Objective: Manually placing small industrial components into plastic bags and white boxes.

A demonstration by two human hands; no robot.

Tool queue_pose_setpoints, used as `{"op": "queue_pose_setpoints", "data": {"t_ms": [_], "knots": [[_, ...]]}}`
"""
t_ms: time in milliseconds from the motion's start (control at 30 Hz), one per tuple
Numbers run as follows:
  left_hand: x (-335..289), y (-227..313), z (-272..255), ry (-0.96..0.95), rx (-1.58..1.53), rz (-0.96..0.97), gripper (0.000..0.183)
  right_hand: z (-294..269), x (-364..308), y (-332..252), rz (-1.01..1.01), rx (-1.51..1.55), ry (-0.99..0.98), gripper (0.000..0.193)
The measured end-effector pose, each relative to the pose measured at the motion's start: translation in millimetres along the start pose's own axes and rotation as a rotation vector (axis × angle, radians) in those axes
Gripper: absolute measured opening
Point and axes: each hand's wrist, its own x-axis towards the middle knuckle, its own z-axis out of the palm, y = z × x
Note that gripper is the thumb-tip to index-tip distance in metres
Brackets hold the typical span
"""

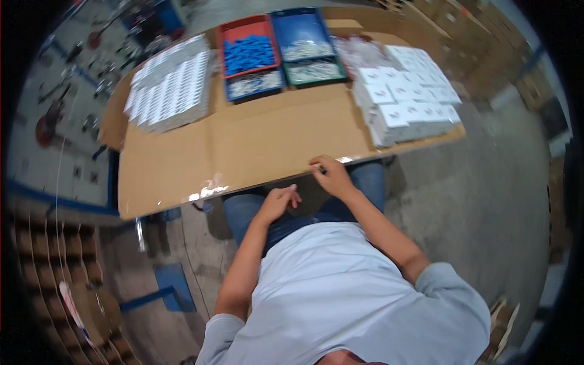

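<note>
left hand (280, 202) half open, just short of near edge of table (267, 143). right hand (332, 176) loosely curled at that edge; cannot tell if holding. white boxes (395, 115) stacked, table's right. trays (294, 38), table's far side.

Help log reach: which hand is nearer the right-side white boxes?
Right. Right hand: at the table edge, left of the white boxes. Left hand: farther left, by the lap.

That brown cardboard-topped table (243, 143) carries two stacks of small white boxes (407, 112). Between them sit shallow red, blue and green plastic trays (302, 27) and crumpled clear plastic (364, 53)
</note>
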Motion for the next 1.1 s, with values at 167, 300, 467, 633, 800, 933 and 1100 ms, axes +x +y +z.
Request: {"op": "queue_pose_setpoints", "data": {"t_ms": [167,300,467,633,800,933,1100], "knots": [[13,-23,-14,0.015,-0.180,-0.254,0.052,-9,-3,-4,0.007,0.048,0.012,0.017],[8,-23,-20,0.077,-0.324,-0.365,0.044,-56,12,-8,0.072,0.140,0.248,0.016],[16,-27,-20,0.028,-0.318,-0.419,0.042,-191,62,64,0.226,-0.158,0.718,0.020],[39,-35,-22,-0.160,-0.237,-0.561,0.045,-314,113,142,0.502,-0.590,0.711,0.040],[52,-38,-24,-0.232,-0.215,-0.662,0.048,-344,135,180,0.879,-0.844,0.237,0.078],[50,-40,-27,-0.218,-0.169,-0.658,0.050,-346,141,181,0.879,-0.737,0.235,0.083],[54,-37,-25,-0.242,-0.198,-0.667,0.048,-362,138,212,0.813,-0.532,0.484,0.082]]}}
